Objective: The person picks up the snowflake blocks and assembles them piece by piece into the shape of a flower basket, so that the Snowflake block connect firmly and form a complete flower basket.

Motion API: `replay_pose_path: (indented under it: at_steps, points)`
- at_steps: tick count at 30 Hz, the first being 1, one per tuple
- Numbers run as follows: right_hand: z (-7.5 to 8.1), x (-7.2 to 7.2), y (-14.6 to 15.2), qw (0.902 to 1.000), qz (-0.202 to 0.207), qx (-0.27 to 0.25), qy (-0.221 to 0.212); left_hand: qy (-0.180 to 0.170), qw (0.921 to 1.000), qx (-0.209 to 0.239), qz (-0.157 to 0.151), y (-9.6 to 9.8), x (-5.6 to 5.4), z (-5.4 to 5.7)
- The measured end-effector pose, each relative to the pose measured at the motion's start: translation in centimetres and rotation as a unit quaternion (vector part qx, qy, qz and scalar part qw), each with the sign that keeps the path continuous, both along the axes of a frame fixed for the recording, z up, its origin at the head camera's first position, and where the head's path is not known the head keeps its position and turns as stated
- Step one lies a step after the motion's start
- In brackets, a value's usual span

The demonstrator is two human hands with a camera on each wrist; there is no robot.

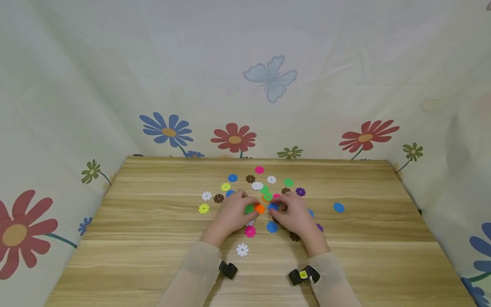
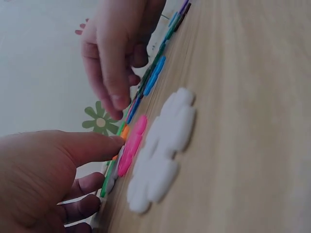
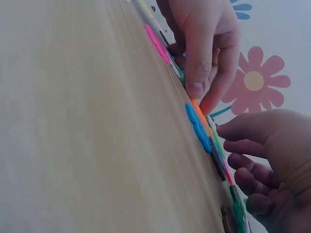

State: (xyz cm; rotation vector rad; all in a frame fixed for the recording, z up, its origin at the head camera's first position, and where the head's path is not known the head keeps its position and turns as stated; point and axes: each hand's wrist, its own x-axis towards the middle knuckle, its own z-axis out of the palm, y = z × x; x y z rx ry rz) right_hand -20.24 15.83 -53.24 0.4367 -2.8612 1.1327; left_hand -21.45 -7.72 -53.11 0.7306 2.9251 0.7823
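Many colourful plastic snowflake discs with notched rims lie scattered over the wooden table. My left hand (image 1: 232,213) has its thumb and index finger at the edges of an orange snowflake disc (image 1: 259,209), pinching it low at the table. A green disc (image 1: 249,209) shows under that hand. Facing it, my right hand (image 1: 295,213) holds a blue snowflake disc (image 1: 273,207) between thumb and index finger, also low. Its other fingers curl loosely in the right wrist view. Between my wrists and fingertips lie a pink disc (image 1: 250,231), another blue disc (image 1: 272,227) and a white disc (image 2: 163,150).
Beyond my hands are more discs, among them a pink one (image 1: 259,169) and a green one (image 1: 288,182). A lone blue disc (image 1: 339,207) lies far right, a yellow one (image 1: 203,208) left. Flower-printed cloth (image 1: 199,85) hangs around the table (image 1: 153,247).
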Motion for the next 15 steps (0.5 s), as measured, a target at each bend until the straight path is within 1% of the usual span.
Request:
replay_pose_path:
  at_steps: [3, 8, 11, 15]
  points:
    - [0.0, 0.2, -0.6, 0.9997, 0.019, 0.012, 0.01, -0.012, 0.9999, 0.01, -0.003, 0.3, 0.1, 0.1]
    - [-0.2, 0.5, -1.5, 0.9987, 0.043, 0.023, 0.015, -0.046, 0.9981, 0.034, -0.023, 0.2, 0.0, 0.0]
    - [-0.2, 0.6, -1.8, 0.9988, 0.043, 0.02, 0.016, -0.067, 0.9964, 0.047, -0.024, -0.4, -0.1, 0.2]
    - [-0.3, 0.6, -1.9, 0.9995, 0.029, 0.01, 0.0, -0.078, 0.9955, 0.051, -0.017, -1.4, -0.2, 0.6]
